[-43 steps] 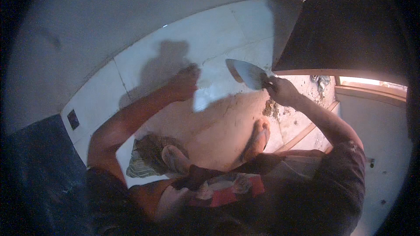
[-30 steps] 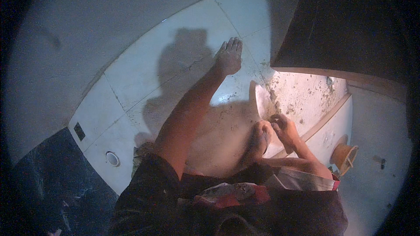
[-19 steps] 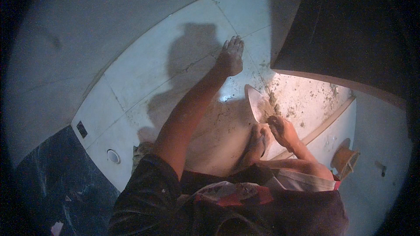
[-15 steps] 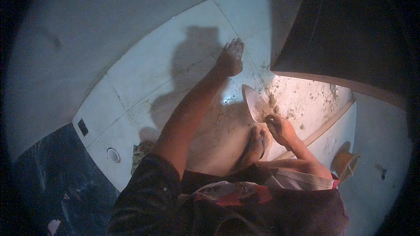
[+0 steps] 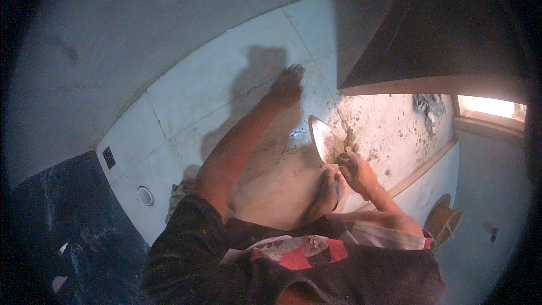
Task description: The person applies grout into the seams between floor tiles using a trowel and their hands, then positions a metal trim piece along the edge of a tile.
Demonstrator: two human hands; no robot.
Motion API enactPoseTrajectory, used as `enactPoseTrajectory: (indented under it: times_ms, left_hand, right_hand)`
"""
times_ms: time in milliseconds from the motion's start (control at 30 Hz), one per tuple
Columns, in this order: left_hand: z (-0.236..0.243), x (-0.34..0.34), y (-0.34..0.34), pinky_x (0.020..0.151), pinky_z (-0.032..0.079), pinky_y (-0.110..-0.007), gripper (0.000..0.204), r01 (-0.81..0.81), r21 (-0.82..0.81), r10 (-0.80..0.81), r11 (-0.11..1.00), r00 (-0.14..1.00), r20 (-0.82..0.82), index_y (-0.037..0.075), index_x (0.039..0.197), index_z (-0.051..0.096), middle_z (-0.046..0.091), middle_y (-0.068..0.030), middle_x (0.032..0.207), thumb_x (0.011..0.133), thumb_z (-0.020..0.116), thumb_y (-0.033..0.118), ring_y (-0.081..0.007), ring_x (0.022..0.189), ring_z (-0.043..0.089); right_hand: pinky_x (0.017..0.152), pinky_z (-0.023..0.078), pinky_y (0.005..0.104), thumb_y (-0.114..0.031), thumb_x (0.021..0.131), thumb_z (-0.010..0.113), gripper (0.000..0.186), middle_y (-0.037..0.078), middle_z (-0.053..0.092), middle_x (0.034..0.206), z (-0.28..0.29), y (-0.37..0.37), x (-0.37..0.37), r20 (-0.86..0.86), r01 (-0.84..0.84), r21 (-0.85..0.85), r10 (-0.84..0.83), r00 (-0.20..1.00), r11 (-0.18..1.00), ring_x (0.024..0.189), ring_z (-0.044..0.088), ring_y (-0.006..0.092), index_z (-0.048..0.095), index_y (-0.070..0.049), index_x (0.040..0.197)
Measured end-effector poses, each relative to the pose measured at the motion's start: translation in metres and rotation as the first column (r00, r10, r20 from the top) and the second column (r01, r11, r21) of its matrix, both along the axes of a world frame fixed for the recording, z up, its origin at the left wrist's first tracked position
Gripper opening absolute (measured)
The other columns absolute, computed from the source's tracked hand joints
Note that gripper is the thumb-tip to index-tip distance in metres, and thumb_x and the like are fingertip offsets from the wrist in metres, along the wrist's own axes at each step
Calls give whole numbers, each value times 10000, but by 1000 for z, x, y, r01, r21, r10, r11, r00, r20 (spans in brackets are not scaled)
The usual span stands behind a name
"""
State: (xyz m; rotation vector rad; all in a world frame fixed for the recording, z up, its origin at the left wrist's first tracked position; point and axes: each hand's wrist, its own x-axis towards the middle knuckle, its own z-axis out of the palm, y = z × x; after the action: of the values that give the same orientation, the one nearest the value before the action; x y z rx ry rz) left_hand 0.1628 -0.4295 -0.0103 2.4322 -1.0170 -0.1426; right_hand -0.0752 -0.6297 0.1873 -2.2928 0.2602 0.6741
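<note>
My left hand [image 5: 289, 83] reaches forward over the pale tiled floor [image 5: 220, 118], with its fingers stretched out and nothing seen in it. Whether it touches the tiles I cannot tell. My right hand [image 5: 360, 174] is closed at the near end of a thin, pale plate [image 5: 319, 138] with a curved edge and a pointed tip. The plate's exact kind is not clear. Brown dirt [image 5: 351, 133] lies beside the plate and around my fingertips. Just left of my right hand is my foot [image 5: 327, 189].
A dark panel [image 5: 429, 39] with a pale lower edge overhangs the right side. Beyond it lies a crumpled cloth [image 5: 430, 107]. A raised strip [image 5: 420, 170] borders the floor, near a round brown object [image 5: 443, 220]. At left are a round drain [image 5: 145, 195] and a dark rectangular opening [image 5: 108, 157].
My left hand has shifted slightly left and nearer. The plate and right hand have moved slightly left. A cloth and a bright opening have come into view at right.
</note>
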Motion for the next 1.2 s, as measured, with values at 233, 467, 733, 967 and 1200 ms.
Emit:
enactPoseTrajectory:
  times_ms: [233, 467, 733, 967, 1200]
  left_hand:
    - [-42, -21, 43, 1119, 219, -446, 526, -96, 189, 98, 977, 995, -5, -74, 1319, 385, 380, -264, 1385, 841, 469, 128, -387, 1305, 349]
    - [20, -43, 61, 1080, 287, -458, 516, -211, 28, 210, 977, 977, 28, -58, 1296, 431, 457, -258, 1322, 815, 483, 120, -389, 1238, 430]
    - [10, -42, 63, 1052, 323, -460, 524, -284, -90, 289, 955, 956, 46, -23, 1284, 454, 500, -227, 1280, 796, 509, 158, -370, 1202, 460]
    - [25, -49, 73, 989, 371, -464, 537, -358, 18, 356, 934, 932, 69, -23, 1268, 455, 511, -208, 1228, 788, 538, 203, -357, 1143, 476]
    - [29, -58, 86, 947, 394, -444, 527, -413, 10, 410, 910, 906, 100, -40, 1232, 448, 486, -189, 1167, 768, 576, 175, -336, 1112, 463]
  right_hand:
    - [824, 505, 394, -118, 839, 612, 319, 159, 656, 1041, -20, -6, -3, 117, -46, 26, 43, 992, 999, 972, 625, 342, 543, -43, 1141]
    - [805, 512, 389, -121, 841, 614, 301, 167, 661, 1019, -19, -8, -8, 153, 6, 38, -12, 988, 999, 954, 633, 345, 546, -15, 1115]
    - [783, 517, 389, -141, 842, 617, 306, 203, 658, 986, -7, -6, 5, 112, 42, -27, -39, 993, 999, 933, 638, 360, 542, -23, 1114]
    - [806, 515, 388, -155, 849, 622, 328, 202, 651, 1032, 3, 1, 9, 27, 43, -20, -42, 999, 999, 967, 634, 349, 538, -15, 1133]
    - [797, 510, 382, -172, 862, 617, 350, 186, 651, 1045, -14, -6, 0, 102, -25, -13, 26, 994, 1000, 963, 631, 347, 528, -15, 1162]
